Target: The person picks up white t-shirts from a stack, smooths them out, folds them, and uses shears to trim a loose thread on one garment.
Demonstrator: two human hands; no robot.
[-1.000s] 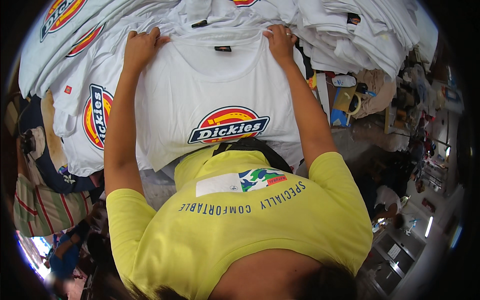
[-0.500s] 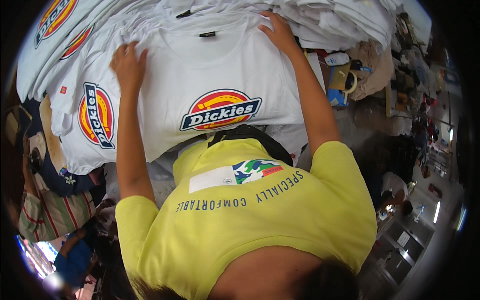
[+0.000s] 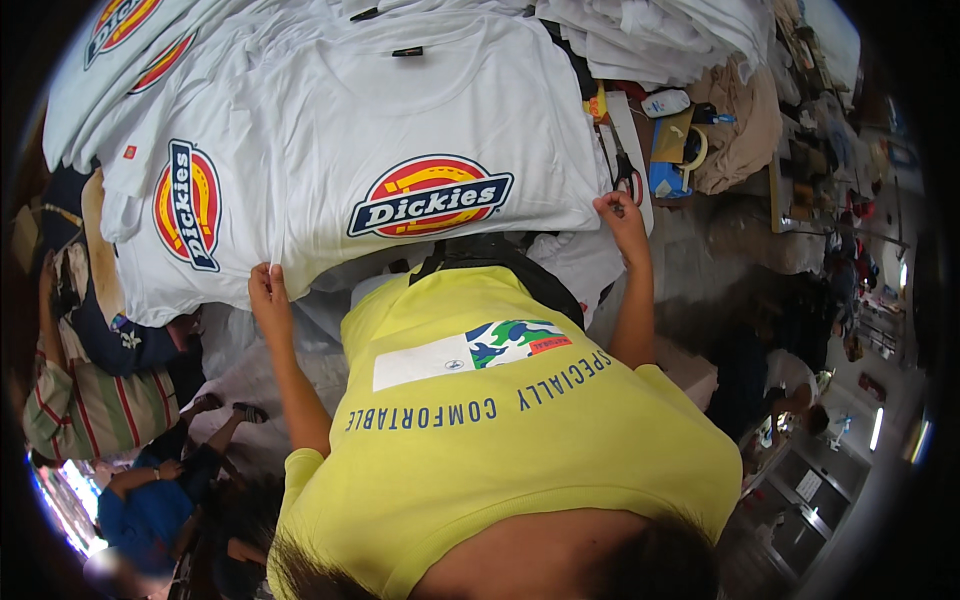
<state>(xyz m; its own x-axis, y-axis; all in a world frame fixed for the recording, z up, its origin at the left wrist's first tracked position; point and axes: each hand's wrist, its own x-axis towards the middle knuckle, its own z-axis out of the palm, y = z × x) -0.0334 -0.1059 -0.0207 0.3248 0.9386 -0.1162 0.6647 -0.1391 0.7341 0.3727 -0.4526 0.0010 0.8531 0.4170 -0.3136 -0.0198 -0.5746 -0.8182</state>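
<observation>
A white T-shirt (image 3: 400, 120) lies spread out in front of me, with a red, yellow and navy oval print near its lower part. Its dark neck label shows at the far side. My left hand (image 3: 270, 290) pinches the near edge of this shirt on the left, beside another printed white shirt (image 3: 140, 200). At the near right corner, my right hand (image 3: 624, 222) has its fingers closed on the cloth. Close by that hand lie scissors (image 3: 628, 172) with dark blades and red-rimmed handles.
White shirts (image 3: 670, 35) are heaped at the back right. A tape roll (image 3: 694, 147), a blue box (image 3: 668, 181) and brown cloth (image 3: 745, 130) lie on the right. At the left sits a person in a striped top (image 3: 100, 400), with another in blue (image 3: 140, 515) nearer.
Both hands came back from the shirt's far side to its near edge and took hold of the cloth there. The scissors beside the right hand came into sight.
</observation>
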